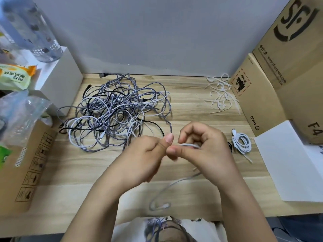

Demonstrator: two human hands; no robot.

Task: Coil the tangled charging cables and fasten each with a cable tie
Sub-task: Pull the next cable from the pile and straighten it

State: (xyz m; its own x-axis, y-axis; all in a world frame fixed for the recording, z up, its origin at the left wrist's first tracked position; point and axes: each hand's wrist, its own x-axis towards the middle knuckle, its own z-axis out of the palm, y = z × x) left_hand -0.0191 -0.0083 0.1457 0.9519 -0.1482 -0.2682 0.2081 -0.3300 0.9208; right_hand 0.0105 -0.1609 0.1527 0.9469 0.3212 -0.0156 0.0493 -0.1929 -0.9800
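Both hands' fingers pinch white cable; tangled pile behind, cable ties right

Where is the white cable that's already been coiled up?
The coiled white cable lies on the wooden table, just right of the right hand, in front of the brown PICO box.

Cable tangle back-left on desk, ties back-right (by boxes), coiled cable right.
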